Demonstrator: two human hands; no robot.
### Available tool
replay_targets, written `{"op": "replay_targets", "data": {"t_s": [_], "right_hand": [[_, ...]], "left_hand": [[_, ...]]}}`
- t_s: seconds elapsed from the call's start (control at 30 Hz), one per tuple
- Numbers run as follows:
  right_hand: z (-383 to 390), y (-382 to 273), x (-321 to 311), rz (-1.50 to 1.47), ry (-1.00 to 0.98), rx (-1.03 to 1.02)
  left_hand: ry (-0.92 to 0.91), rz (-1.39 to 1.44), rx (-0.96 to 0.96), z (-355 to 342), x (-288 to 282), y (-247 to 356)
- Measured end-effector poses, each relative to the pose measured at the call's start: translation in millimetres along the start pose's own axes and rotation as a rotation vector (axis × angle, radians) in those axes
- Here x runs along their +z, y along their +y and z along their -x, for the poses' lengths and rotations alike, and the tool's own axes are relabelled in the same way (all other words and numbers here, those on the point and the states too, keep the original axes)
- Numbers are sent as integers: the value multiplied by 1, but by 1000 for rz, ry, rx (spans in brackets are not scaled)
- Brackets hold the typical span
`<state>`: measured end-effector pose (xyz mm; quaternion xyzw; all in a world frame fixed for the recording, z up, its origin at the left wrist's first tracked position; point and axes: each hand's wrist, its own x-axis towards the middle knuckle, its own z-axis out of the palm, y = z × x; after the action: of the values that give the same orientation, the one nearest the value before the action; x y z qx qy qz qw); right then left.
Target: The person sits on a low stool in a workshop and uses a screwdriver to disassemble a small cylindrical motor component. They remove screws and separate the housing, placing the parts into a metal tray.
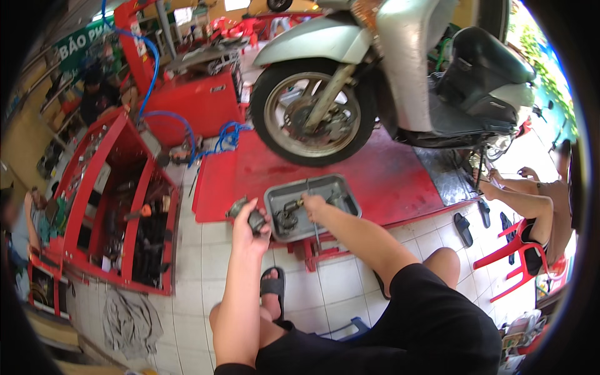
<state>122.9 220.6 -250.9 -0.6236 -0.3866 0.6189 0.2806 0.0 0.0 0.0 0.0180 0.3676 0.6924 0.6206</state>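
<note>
Left hand (248, 234): it is clasping a dark metal part (257, 222), fingers wrapping round it, just beside the left edge of the tray (295, 237)

Metal part: it is sitting in that hand, raised off the tray and apart from the scooter (405, 81)

Right hand (314, 208): it is hanging over the tray, fingers bending down; whether it is grasping a piece or the thin rod (317, 240) close by, I cannot tell

Tray: it is resting at the near edge of the red lift (397, 187), in front of the wheel (265, 125), and holding loose parts (287, 220)

Loose parts: they are lying separate, so the work is, I judge, running partway; these pieces are already standing apart, none is showing joined to the metal part, and how much is remaining I cannot tell

Wheel: it is sitting in the fork (330, 99), above the lift

Sign (81, 49): it is hanging at upper left, green and bearing large pale lettering, the only writing that is standing out

Brands: no readable mark is showing on the metal part, tray or scooter
</note>
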Motion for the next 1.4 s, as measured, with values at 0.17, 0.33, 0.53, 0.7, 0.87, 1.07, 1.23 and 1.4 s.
{"op": "replay_targets", "data": {"t_s": [0.17, 0.33, 0.53, 0.7, 0.87, 1.07, 1.23, 1.4], "right_hand": [[97, -80, -45, -100, 38, 99], [91, -80, -35, -51, 11, 140], [81, -74, -18, -123, 4, 210], [77, -70, -18, -159, -72, 310], [69, -70, -24, -164, -171, 363], [68, -70, -23, -204, -187, 359], [72, -66, -32, -267, -183, 381], [95, -81, -74, -401, -366, 420]], "left_hand": [[4, 95, -43, 4, 20, 14], [18, 144, -38, 9, 12, 20], [31, 144, -42, 12, 6, 26], [10, 157, -35, 9, 1, 28], [-10, 139, -58, 8, 2, 24], [-12, 123, -71, 4, 0, 22], [-12, 110, -57, 3, 4, 20], [-27, 125, -66, -2, 9, 15]]}}
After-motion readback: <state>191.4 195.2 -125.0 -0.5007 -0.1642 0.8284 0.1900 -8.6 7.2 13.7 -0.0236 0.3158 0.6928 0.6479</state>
